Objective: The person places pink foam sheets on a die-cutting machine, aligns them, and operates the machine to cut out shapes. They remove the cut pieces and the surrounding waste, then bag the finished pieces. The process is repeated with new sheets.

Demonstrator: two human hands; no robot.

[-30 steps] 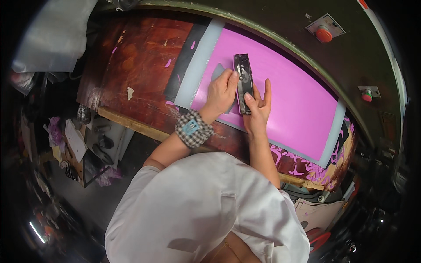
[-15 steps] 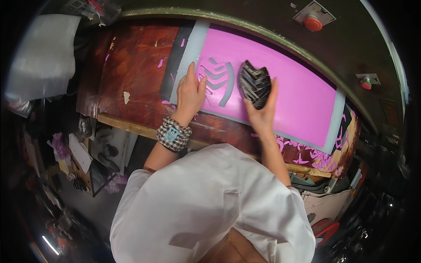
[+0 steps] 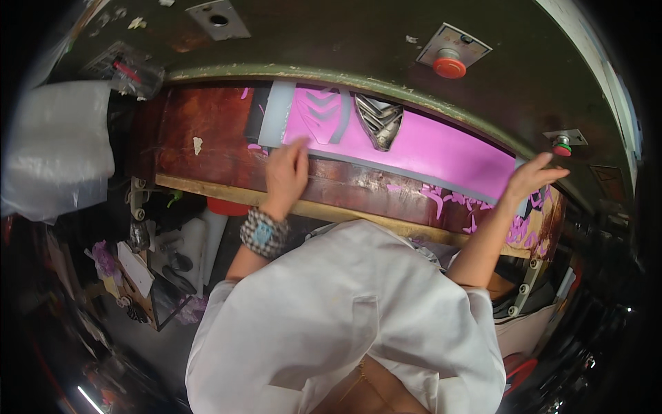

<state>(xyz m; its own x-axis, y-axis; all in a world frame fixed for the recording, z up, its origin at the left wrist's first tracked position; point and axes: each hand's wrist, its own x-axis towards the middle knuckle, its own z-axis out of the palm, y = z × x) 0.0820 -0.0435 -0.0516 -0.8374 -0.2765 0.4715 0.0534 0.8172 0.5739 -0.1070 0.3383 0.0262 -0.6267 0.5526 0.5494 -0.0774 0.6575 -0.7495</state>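
Observation:
A bright pink sheet [image 3: 441, 148] lies on a pale grey board [image 3: 279, 117] under the dark press frame. A metal cutting die [image 3: 378, 119] with chevron blades rests on the sheet, and chevron cut marks [image 3: 324, 110] show to its left. My left hand [image 3: 286, 172] lies flat on the near edge of the board, fingers spread, holding nothing. My right hand [image 3: 531, 176] is open at the right end of the sheet, close to a red and green button [image 3: 562, 146]. A chequered watch band [image 3: 262, 233] is on my left wrist.
A red-brown worn table top [image 3: 200, 138] carries the board, with a wooden front rail [image 3: 207, 186]. A red mushroom button [image 3: 449, 67] sits on the frame above. Pink offcuts [image 3: 476, 207] lie at the right. A white plastic bag [image 3: 55, 148] hangs at the left.
The die left my right hand and now lies on the sheet farther back. My right hand swung out to the right end. My left hand slid down to the board's near edge.

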